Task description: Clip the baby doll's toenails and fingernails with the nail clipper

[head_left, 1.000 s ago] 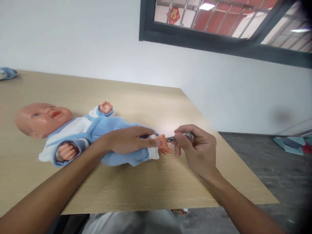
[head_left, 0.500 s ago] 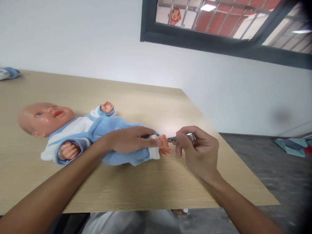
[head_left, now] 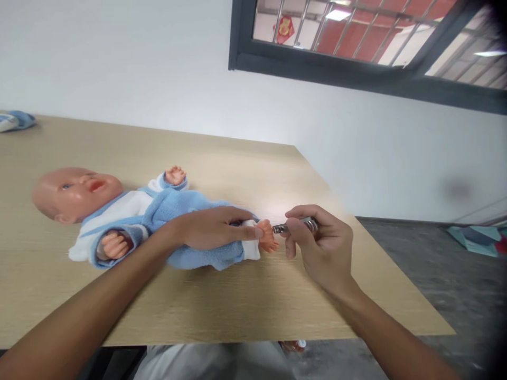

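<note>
A baby doll in a blue and white suit lies on its back on the wooden table, head to the left. My left hand is closed around the doll's leg just above the foot. My right hand pinches a small metal nail clipper, its tip touching the doll's toes.
A blue cloth item lies at the table's far left edge. A white wall and a barred window stand behind. The table's right edge drops to a grey floor with coloured mats at the far right.
The view shifted slightly; the doll and both hands stay in nearly the same pose, with the clipper still at the toes.
</note>
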Demonstrator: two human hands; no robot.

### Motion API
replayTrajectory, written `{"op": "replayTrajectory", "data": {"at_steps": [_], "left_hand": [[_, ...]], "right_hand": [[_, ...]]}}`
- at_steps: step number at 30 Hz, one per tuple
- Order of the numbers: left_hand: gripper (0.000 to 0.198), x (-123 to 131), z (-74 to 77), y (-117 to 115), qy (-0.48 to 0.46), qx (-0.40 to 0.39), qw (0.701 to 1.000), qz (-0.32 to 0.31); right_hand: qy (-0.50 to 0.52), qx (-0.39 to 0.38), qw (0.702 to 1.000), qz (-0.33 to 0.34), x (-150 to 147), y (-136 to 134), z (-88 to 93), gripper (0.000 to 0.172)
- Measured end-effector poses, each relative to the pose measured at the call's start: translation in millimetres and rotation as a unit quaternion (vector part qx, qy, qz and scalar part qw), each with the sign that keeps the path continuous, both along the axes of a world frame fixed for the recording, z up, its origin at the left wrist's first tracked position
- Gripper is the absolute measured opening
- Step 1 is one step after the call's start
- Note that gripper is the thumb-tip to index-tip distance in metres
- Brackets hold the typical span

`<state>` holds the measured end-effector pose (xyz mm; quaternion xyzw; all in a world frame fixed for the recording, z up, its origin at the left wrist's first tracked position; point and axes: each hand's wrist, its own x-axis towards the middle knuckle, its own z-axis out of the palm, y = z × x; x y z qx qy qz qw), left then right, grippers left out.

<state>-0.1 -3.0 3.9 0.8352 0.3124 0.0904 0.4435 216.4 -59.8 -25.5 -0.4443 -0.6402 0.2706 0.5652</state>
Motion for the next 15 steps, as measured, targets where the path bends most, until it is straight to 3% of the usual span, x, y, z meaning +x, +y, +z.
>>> {"op": "replayTrajectory", "data": {"at_steps": [15], "left_hand": [[0.046, -0.2, -1.5, 0.4, -0.011, -0.011, 1.0, -0.003]], "right_hand": [[-0.025, -0.003, 0.999, 0.02, 4.0, 4.2, 3.5, 0.013]]}}
